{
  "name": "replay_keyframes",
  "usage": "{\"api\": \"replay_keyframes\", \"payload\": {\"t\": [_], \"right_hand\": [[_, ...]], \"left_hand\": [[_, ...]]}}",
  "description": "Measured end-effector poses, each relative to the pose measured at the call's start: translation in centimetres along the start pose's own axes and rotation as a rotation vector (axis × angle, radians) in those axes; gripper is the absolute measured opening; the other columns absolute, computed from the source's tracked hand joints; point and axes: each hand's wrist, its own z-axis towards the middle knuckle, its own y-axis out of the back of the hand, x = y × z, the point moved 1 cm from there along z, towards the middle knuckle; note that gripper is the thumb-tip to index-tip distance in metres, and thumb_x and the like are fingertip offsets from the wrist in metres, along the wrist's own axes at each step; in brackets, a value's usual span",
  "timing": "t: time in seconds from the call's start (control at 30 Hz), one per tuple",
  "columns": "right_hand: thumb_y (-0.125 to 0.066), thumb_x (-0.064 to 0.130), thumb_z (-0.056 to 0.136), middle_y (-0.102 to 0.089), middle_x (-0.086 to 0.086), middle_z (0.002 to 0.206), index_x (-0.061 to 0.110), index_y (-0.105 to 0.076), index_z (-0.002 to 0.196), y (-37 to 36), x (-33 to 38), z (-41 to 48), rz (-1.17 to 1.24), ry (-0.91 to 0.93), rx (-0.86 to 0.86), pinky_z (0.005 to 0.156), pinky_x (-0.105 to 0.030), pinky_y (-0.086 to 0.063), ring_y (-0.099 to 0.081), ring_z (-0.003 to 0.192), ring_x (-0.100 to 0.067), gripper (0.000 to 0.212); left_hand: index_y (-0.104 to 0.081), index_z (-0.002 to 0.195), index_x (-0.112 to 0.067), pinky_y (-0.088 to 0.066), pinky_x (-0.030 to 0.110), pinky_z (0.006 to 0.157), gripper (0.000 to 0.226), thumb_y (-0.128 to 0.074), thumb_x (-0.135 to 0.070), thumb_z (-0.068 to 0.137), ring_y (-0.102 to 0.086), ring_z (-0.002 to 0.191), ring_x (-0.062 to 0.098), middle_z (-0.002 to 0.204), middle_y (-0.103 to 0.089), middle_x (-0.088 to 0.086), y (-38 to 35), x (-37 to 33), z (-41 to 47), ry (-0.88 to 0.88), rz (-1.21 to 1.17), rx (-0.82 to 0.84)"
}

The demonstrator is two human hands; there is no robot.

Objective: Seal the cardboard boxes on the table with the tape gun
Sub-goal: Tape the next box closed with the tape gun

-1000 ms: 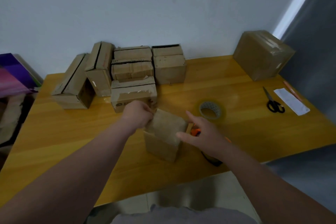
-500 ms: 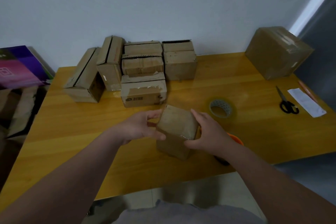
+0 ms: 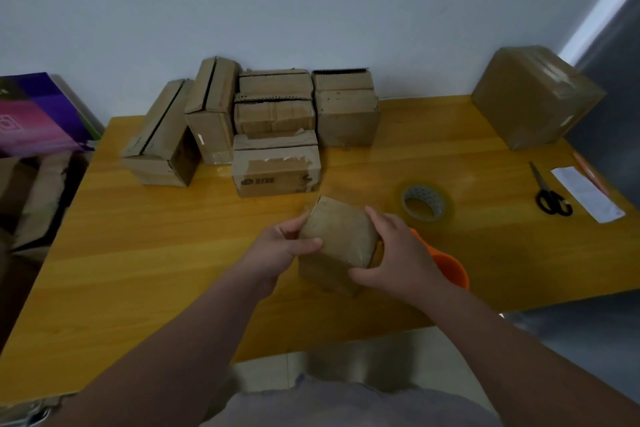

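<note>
A small brown cardboard box point(image 3: 337, 236) stands near the table's front edge, its top glossy. My left hand point(image 3: 282, 246) grips its left side, thumb on top. My right hand point(image 3: 394, 256) grips its right side with fingers curled around the edge. Behind my right hand lies the orange tape gun point(image 3: 450, 265), mostly hidden. A roll of clear tape point(image 3: 424, 201) lies flat to the right of the box. Several more cardboard boxes point(image 3: 275, 170) are grouped at the back against the wall.
A larger taped box point(image 3: 533, 97) sits at the back right corner. Black-handled scissors point(image 3: 549, 192) and a white paper strip point(image 3: 587, 192) lie near the right edge of the yellow wooden table point(image 3: 156, 253). A purple carton point(image 3: 38, 114) stands off the table's left side.
My left hand moved from the box's far top corner to its left side. My right hand closed onto the right side. The box now sits held between both hands.
</note>
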Motion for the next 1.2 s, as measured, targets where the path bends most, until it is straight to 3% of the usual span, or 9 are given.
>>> {"api": "replay_keyframes", "payload": {"t": [0.2,0.4,0.6,0.67,0.73,0.83,0.93,1.0,1.2], "right_hand": [[-0.075,0.049,0.071,-0.027,0.005,0.144,0.029,-0.010,0.153,-0.6,0.3,-0.4,-0.015,-0.010,-0.069,0.097,-0.025,-0.035,-0.033,0.129,-0.014,0.106],[-0.073,0.066,0.065,-0.031,0.005,0.138,0.028,-0.015,0.150,-1.0,0.7,-0.7,-0.039,-0.047,-0.094,0.096,-0.031,-0.043,-0.038,0.125,-0.014,0.110],[-0.073,0.069,0.063,-0.044,0.011,0.128,0.031,-0.031,0.143,-1.4,0.7,-1.3,0.091,-0.052,-0.025,0.090,-0.030,-0.048,-0.047,0.110,-0.007,0.099],[-0.073,0.060,0.071,-0.057,0.014,0.111,0.029,-0.043,0.137,-1.5,0.6,-1.4,0.214,-0.035,0.036,0.078,-0.022,-0.050,-0.056,0.095,-0.002,0.079],[-0.069,0.053,0.080,-0.061,0.016,0.093,0.027,-0.054,0.129,-1.5,0.4,-1.3,0.271,-0.014,0.073,0.068,-0.015,-0.046,-0.059,0.084,0.001,0.058],[-0.066,0.044,0.086,-0.063,0.015,0.087,0.021,-0.066,0.118,-1.0,-0.3,-0.7,0.269,0.001,-0.004,0.067,-0.013,-0.044,-0.058,0.079,0.002,0.040],[-0.068,0.036,0.086,-0.064,0.009,0.089,0.021,-0.067,0.113,-0.1,-1.1,0.3,0.252,-0.036,-0.078,0.068,-0.014,-0.044,-0.057,0.080,-0.002,0.031],[-0.069,0.035,0.086,-0.066,0.007,0.095,0.023,-0.065,0.116,0.5,-1.3,1.0,0.286,-0.055,-0.091,0.070,-0.017,-0.045,-0.057,0.081,-0.003,0.032],[-0.067,0.030,0.089,-0.059,0.009,0.125,0.027,-0.053,0.135,0.9,-0.4,3.7,0.470,-0.044,0.059,0.087,-0.027,-0.049,-0.056,0.109,-0.010,0.048]], "left_hand": [[-0.055,0.131,-0.024,-0.044,0.004,0.064,0.036,-0.054,-0.014,0.095,-0.055,0.096,-0.004,0.114,-0.064,-0.012,-0.7,0.5,0.1,-0.072,0.049,-0.071],[-0.057,0.132,-0.014,-0.036,0.028,0.101,0.036,-0.046,-0.027,0.100,-0.043,0.130,0.017,0.139,-0.052,0.000,-0.2,0.5,0.9,-0.097,0.178,-0.136],[-0.072,0.100,-0.010,-0.044,0.023,0.081,0.022,-0.052,-0.021,0.098,-0.058,0.111,0.015,0.114,-0.067,-0.001,0.7,-1.7,1.5,-0.167,0.321,-0.225],[-0.072,0.098,-0.015,-0.049,0.029,0.082,0.016,-0.061,-0.025,0.093,-0.062,0.105,0.019,0.101,-0.068,-0.002,0.8,-2.3,1.8,-0.214,0.515,-0.372],[-0.066,0.115,-0.019,-0.048,0.033,0.089,0.031,-0.067,-0.031,0.088,-0.058,0.111,0.019,0.112,-0.066,-0.003,0.3,-2.9,1.5,-0.285,0.875,-0.540],[-0.068,0.105,-0.013,-0.045,0.033,0.068,0.031,-0.074,-0.025,0.077,-0.059,0.089,0.026,0.101,-0.064,0.007,-0.8,-3.3,0.0,-0.712,1.254,-0.680],[-0.067,0.078,-0.009,-0.040,0.029,0.054,0.017,-0.057,-0.021,0.084,-0.053,0.064,0.023,0.075,-0.058,0.006,-1.4,-1.7,-1.2,-1.036,1.374,-0.453],[-0.070,0.084,-0.011,-0.049,0.032,0.055,0.028,-0.047,-0.026,0.087,-0.056,0.065,0.023,0.077,-0.062,0.004,-1.4,-0.6,-1.7,-1.012,1.423,-0.267],[-0.073,0.100,-0.016,-0.054,0.031,0.064,0.031,-0.048,-0.031,0.091,-0.062,0.076,0.019,0.099,-0.069,0.000,-0.3,-0.3,-1.9,-1.053,1.450,-0.092]]}}
